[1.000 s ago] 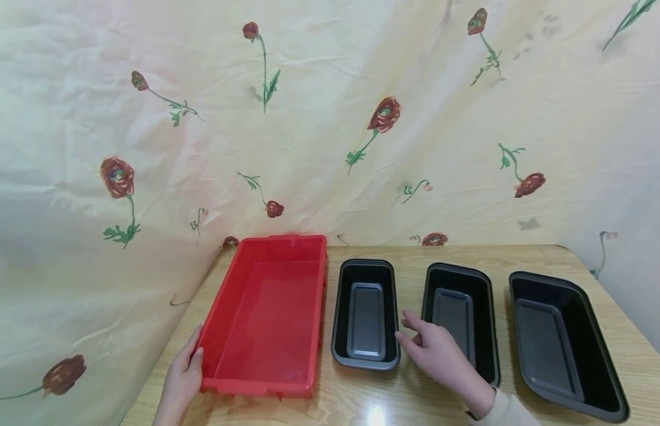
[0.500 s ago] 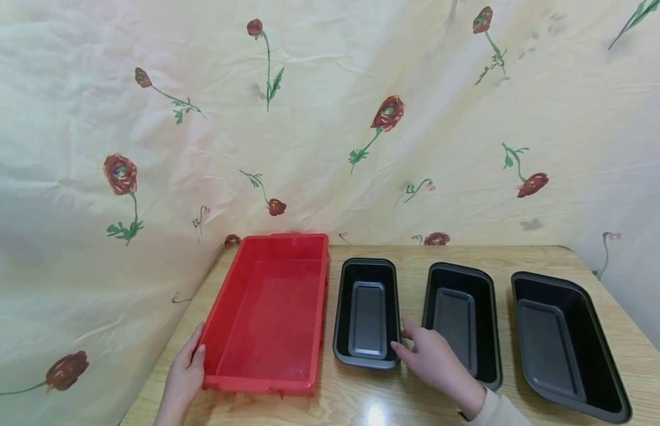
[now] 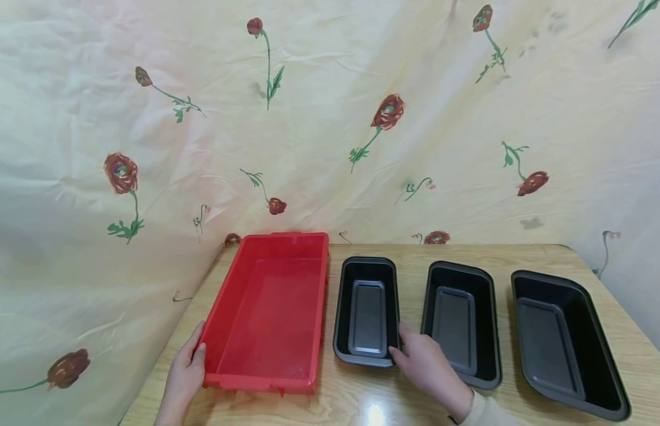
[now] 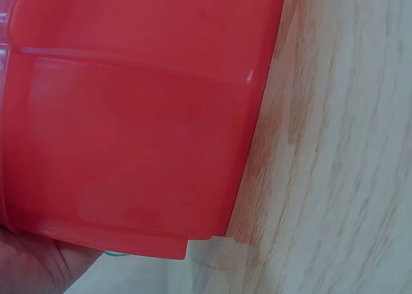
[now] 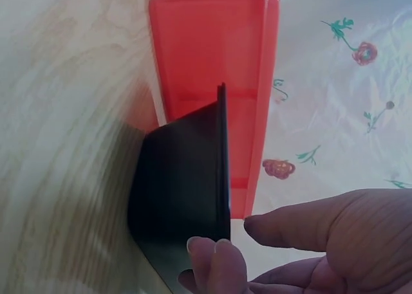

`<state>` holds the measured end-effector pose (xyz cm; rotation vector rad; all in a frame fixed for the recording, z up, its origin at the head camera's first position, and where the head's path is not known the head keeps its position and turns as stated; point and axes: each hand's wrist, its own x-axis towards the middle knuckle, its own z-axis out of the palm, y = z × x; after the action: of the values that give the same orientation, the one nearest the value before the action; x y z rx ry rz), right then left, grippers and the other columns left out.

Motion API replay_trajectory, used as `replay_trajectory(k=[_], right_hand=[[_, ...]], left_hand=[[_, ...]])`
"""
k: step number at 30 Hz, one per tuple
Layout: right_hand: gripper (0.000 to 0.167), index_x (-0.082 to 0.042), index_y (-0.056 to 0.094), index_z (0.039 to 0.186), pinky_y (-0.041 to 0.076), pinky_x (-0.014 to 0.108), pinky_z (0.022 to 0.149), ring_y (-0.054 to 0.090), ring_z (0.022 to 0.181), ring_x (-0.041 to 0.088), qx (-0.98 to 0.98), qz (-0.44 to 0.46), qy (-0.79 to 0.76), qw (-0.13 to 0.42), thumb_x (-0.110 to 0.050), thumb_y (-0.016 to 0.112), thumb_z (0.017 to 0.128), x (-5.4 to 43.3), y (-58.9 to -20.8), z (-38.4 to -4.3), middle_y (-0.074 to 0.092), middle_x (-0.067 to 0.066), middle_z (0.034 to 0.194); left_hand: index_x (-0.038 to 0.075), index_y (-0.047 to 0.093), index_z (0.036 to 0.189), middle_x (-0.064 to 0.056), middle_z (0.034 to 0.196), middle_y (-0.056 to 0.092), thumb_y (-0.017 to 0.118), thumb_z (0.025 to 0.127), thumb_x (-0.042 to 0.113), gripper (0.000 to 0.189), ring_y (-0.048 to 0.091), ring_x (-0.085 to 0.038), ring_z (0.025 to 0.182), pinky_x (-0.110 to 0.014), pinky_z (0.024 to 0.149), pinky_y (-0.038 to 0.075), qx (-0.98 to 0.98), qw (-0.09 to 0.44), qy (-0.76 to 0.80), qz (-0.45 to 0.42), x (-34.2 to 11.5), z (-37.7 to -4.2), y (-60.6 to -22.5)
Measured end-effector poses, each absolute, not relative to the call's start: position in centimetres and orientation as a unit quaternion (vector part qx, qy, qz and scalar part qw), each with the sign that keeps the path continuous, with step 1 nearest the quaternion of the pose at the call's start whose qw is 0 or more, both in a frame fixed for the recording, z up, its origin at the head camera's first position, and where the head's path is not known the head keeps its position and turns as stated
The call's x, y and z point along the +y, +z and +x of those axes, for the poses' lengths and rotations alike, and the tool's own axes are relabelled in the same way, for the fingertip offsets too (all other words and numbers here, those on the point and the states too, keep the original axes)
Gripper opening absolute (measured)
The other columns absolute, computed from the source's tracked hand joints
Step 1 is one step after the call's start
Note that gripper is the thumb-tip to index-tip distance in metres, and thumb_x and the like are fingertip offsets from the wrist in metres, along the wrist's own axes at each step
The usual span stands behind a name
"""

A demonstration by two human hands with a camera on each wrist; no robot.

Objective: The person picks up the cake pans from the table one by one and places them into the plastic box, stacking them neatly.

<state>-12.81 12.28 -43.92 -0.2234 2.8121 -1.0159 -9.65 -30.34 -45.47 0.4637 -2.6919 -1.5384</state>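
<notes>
As the head view shows, the bench (image 3: 411, 284) has its far edge against the cloth (image 3: 319, 130), and the containers stand in a row on it: the tray (image 3: 274, 307), the left pan (image 3: 368, 313), the middle pan (image 3: 455, 331) and the right pan (image 3: 548, 355). A narrow strip of bench separates tray and left pan. A wider strip parts left and middle pans; the right grip (image 3: 428, 367) occupies its near end. The left grip (image 3: 183, 370) holds the tray's near left edge, thumb at the rim, fingers along the outer wall. The right grip is partly spread at the left pan's near right edge, thumb at the rim, index finger outside. The tray is glossy red plastic, rectangular. The pans are dark, metallic and round-cornered, each with a rectangular panel in its floor. The bench is wood-grained; the cloth carries red flowers.

In the left wrist view, the tray's edge runs obliquely beside bare bench. The left grip lies against the tray's corner, fingertips hidden.

In the right wrist view, the left pan's smooth wall tapers from rim to base, with the tray beyond. The fingertips curl beside the rim; the thumb stands slightly apart from it. Whether the right grip has firm hold cannot be told.
</notes>
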Motion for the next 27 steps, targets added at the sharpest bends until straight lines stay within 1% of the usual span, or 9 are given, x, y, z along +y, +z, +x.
replay_trajectory(k=[1, 3, 5, 8, 12, 14, 16, 22, 27], right_hand=[[0.047, 0.012, 0.052, 0.129, 0.048, 0.029, 0.053, 0.059, 0.068, 0.014, 0.937, -0.075, -0.335, 0.067, -0.008, 0.068, 0.09, 12.2, -44.0, -12.7, 0.069, 0.022, 0.102], [0.05, 0.015, 0.05, 0.13, 0.045, 0.027, 0.047, 0.055, 0.058, 0.013, 0.94, -0.076, -0.326, 0.061, -0.009, 0.067, 0.09, 12.0, -44.2, -12.6, 0.07, 0.018, 0.092], [0.055, 0.019, 0.045, 0.132, 0.042, 0.026, 0.044, 0.051, 0.052, 0.013, 0.944, -0.071, -0.317, 0.06, -0.009, 0.066, 0.09, 11.8, -44.4, -12.5, 0.069, 0.016, 0.085], [0.056, 0.021, 0.042, 0.133, 0.043, 0.026, 0.044, 0.051, 0.05, 0.013, 0.947, -0.067, -0.308, 0.056, -0.009, 0.065, 0.092, 11.6, -44.6, -12.3, 0.068, 0.013, 0.078], [0.055, 0.023, 0.041, 0.132, 0.05, 0.031, 0.05, 0.057, 0.055, 0.015, 0.952, -0.073, -0.294, 0.039, -0.008, 0.063, 0.093, 11.4, -45.0, -12.2, 0.066, 0.012, 0.072], [0.055, 0.024, 0.039, 0.132, 0.051, 0.034, 0.05, 0.059, 0.055, 0.017, 0.953, -0.073, -0.293, 0.033, -0.008, 0.062, 0.093, 11.4, -45.3, -12.1, 0.064, 0.012, 0.068], [0.055, 0.024, 0.038, 0.132, 0.052, 0.035, 0.05, 0.06, 0.057, 0.019, 0.952, -0.073, -0.295, 0.026, -0.007, 0.061, 0.093, 11.3, -45.5, -12.1, 0.066, 0.015, 0.071], [0.055, 0.025, 0.036, 0.133, 0.045, 0.029, 0.046, 0.055, 0.054, 0.015, 0.947, -0.065, -0.313, 0.032, -0.006, 0.058, 0.094, 11.3, -46.1, -11.9, 0.067, 0.016, 0.077], [0.052, 0.024, 0.037, 0.134, 0.046, 0.027, 0.047, 0.055, 0.055, 0.014, 0.942, -0.058, -0.329, 0.029, -0.005, 0.056, 0.095, 11.2, -46.3, -11.8, 0.068, 0.019, 0.083]], left_hand=[[0.012, 0.016, 0.157, -0.022, 0.158, 0.019, 0.031, 0.105, 0.006, 0.054, 0.021, -0.043, 0.142, -0.058, 0.111, 0.027, -0.858, 0.003, -0.491, 0.149, -30.3, -9.7, -45.5], [0.012, 0.016, 0.157, -0.022, 0.158, 0.019, 0.031, 0.105, 0.006, 0.054, 0.021, -0.043, 0.142, -0.058, 0.111, 0.028, -0.858, 0.002, -0.491, 0.149, -30.3, -9.7, -45.5], [0.012, 0.016, 0.157, -0.021, 0.159, 0.019, 0.031, 0.105, 0.006, 0.054, 0.022, -0.043, 0.142, -0.057, 0.111, 0.028, -0.858, 0.002, -0.491, 0.15, -30.3, -9.7, -45.5], [0.012, 0.016, 0.157, -0.022, 0.158, 0.019, 0.031, 0.105, 0.006, 0.054, 0.022, -0.043, 0.142, -0.057, 0.111, 0.028, -0.858, 0.001, -0.491, 0.15, -30.3, -9.7, -45.5], [0.012, 0.017, 0.157, -0.022, 0.158, 0.019, 0.031, 0.105, 0.006, 0.054, 0.022, -0.043, 0.142, -0.057, 0.111, 0.028, -0.859, 0.003, -0.489, 0.151, -30.4, -9.7, -45.5], [0.012, 0.017, 0.157, -0.022, 0.159, 0.019, 0.032, 0.105, 0.006, 0.054, 0.021, -0.043, 0.142, -0.057, 0.111, 0.028, -0.859, 0.003, -0.489, 0.152, -30.4, -9.7, -45.5], [0.012, 0.017, 0.157, -0.021, 0.159, 0.019, 0.032, 0.105, 0.006, 0.054, 0.021, -0.043, 0.142, -0.058, 0.111, 0.028, -0.859, 0.003, -0.488, 0.153, -30.4, -9.7, -45.5], [0.013, 0.017, 0.157, -0.02, 0.159, 0.018, 0.031, 0.105, 0.006, 0.054, 0.02, -0.042, 0.143, -0.057, 0.111, 0.029, -0.857, 0.003, -0.49, 0.16, -30.3, -9.7, -45.4], [0.015, 0.015, 0.157, -0.02, 0.159, 0.018, 0.031, 0.105, 0.007, 0.055, 0.021, -0.044, 0.142, -0.057, 0.11, 0.03, -0.854, -0.002, -0.494, 0.162, -30.2, -9.7, -45.4]])
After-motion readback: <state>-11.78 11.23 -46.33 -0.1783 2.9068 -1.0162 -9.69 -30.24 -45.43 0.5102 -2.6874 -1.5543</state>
